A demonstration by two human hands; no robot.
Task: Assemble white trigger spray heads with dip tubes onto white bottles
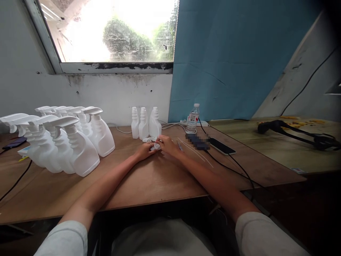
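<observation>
My left hand (145, 150) and my right hand (167, 145) meet on the wooden table (149, 181), fingers closed together around a small white spray-trigger part (156, 145). Just behind the hands stand three white bottles (144, 123) without caps. A white cap piece (148, 139) lies beside them. Thin clear tubes (195, 153) lie on the table to the right of my right hand.
Several white spray bottles with triggers fitted (66, 140) crowd the left of the table. A water bottle (193, 119), a dark phone (222, 146), black cables (234, 169) and a pixelated dark item are at the right. A second table holds a black tool (295, 133).
</observation>
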